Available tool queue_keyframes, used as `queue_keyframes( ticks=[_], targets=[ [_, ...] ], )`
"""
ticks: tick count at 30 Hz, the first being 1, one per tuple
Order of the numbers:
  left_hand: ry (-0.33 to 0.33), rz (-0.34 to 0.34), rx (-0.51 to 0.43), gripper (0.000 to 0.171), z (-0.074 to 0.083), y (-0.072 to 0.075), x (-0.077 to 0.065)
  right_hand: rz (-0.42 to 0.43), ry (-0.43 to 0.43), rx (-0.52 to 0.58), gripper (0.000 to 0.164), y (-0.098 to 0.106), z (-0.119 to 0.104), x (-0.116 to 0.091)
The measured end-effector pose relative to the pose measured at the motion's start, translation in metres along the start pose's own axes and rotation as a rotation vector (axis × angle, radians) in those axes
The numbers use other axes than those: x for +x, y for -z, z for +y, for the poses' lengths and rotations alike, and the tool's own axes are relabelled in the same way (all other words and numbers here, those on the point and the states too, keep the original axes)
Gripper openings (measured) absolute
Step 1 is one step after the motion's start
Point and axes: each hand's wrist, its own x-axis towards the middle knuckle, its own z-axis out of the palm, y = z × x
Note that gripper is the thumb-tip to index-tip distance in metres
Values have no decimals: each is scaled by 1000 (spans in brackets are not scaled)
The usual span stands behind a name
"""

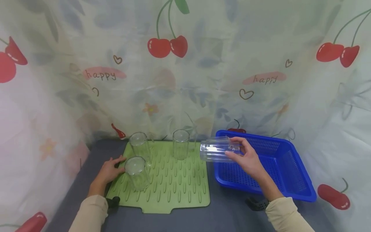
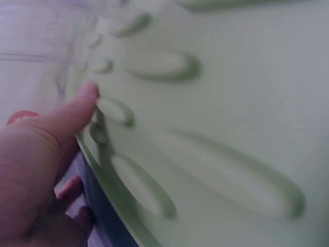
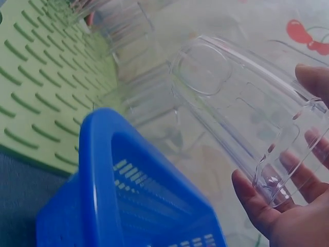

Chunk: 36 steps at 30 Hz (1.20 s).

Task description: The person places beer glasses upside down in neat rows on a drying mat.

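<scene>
Tilted onto its side, a clear glass mug point(image 1: 214, 151) is held in my right hand point(image 1: 246, 158), fingers and thumb around one end, between the green mat and the blue basket. In the right wrist view, its round base faces away from the palm. My left hand point(image 1: 108, 170) rests at the left edge of the green drying mat point(image 1: 171, 183), thumb point(image 2: 77, 110) lying over the ridged surface. Two clear mugs, one behind point(image 1: 140, 146) and one in front point(image 1: 137, 174), stand beside that hand. A third standing mug point(image 1: 181, 145) is at the mat's back.
A blue perforated basket point(image 1: 299, 174) stands right of the mat, below the right forearm. Dark grey tabletop point(image 1: 220, 209) shows in front. Behind and at both sides hangs a cherry-patterned curtain point(image 1: 200, 64). Dark straps point(image 1: 256, 204) sit at the wrists.
</scene>
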Motion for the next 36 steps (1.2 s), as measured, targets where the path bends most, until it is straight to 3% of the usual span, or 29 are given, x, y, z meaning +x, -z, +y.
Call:
queue_keyframes(
  ticks=[14,23,27,36],
  targets=[
    [49,37,41,59,9,1,-3,-56,-3,155,53,-37,3,11],
    [70,78,-4,59,13,8,-1,-71,-11,190,53,-59,4,12],
    [53,134,-43,59,23,17,-4,-86,-6,207,53,-67,6,11],
    [-17,270,-100,57,60,44,-12,-91,0,218,52,-76,10,10]
  ],
)
